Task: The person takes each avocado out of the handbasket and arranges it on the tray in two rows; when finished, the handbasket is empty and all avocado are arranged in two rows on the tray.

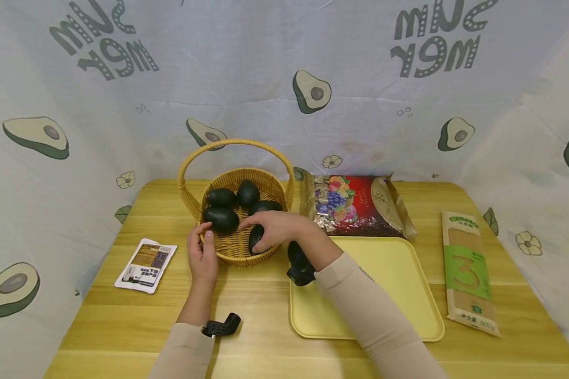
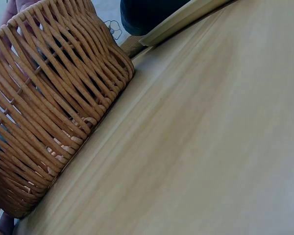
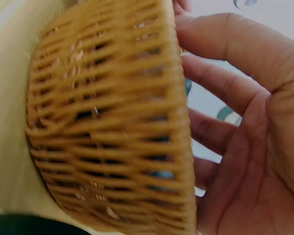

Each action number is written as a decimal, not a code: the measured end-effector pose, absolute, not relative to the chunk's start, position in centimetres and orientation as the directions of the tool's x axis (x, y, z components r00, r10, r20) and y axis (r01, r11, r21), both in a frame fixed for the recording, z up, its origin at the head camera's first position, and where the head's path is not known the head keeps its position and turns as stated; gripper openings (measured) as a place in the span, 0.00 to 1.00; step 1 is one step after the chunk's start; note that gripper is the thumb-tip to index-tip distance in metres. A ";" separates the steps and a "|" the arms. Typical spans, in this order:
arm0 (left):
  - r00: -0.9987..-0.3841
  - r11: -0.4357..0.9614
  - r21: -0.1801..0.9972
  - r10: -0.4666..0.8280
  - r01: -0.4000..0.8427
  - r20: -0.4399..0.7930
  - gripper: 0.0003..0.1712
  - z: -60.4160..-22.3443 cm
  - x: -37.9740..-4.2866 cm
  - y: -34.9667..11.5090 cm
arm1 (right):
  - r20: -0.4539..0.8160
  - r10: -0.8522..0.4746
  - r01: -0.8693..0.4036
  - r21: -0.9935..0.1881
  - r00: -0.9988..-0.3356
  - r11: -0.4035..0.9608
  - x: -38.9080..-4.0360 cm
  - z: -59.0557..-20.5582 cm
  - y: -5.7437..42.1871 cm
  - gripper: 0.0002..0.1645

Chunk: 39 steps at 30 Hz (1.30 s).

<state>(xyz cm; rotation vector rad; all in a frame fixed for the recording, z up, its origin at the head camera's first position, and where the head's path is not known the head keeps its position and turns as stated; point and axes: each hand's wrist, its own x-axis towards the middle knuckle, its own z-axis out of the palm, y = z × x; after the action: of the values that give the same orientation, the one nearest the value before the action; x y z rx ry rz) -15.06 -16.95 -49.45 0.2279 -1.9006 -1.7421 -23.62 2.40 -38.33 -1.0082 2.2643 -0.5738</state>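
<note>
A yellow wicker basket [image 1: 237, 260] with a tall hoop handle holds several dark green avocados [image 1: 221, 219]. My left hand [image 1: 203, 260] grips the basket's left front rim, its thumb lying on the inner side. My right hand [image 1: 280, 229] reaches over the right rim. Its thumb and fingers hold a dark avocado [image 1: 256, 238] low in the basket's right side, partly covered by the hand. In the right wrist view, the basket wall [image 3: 108, 117] hides the fingertips of the right hand [image 3: 255, 127].
A yellow tray [image 1: 398, 295] lies right of the basket, with a dark avocado [image 1: 297, 255] at its left edge beneath my right wrist. Behind it rests a red candy bag [image 1: 360, 205]. A noodle pack [image 1: 468, 271] lies far right, a white pouch [image 1: 146, 266] left.
</note>
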 end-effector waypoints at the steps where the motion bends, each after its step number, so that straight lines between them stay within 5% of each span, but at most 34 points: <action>1: -0.836 0.147 0.961 -0.474 0.233 0.275 0.16 -49.4 -15.1 -16.9 | -0.339 -0.771 -0.520 -0.585 -0.540 0.622 -23.5 -38.5 2.3 0.37; 23: -0.845 0.121 0.967 -0.469 0.226 0.256 0.16 -49.4 -15.2 -17.0 | -0.171 -0.715 -0.548 -0.530 -0.678 0.647 -21.9 -40.6 0.3 0.39; 39: -0.837 0.130 0.964 -0.477 0.233 0.267 0.16 -49.5 -15.2 -16.9 | 0.039 -0.558 -0.392 -0.752 -0.829 0.530 -19.1 -39.2 2.8 0.42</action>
<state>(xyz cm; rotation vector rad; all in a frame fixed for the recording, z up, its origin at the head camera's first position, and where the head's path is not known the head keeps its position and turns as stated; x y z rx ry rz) -15.22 -16.95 -49.49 0.2348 -1.8871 -1.7602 -19.11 2.79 -39.21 -0.8067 2.5619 -1.1800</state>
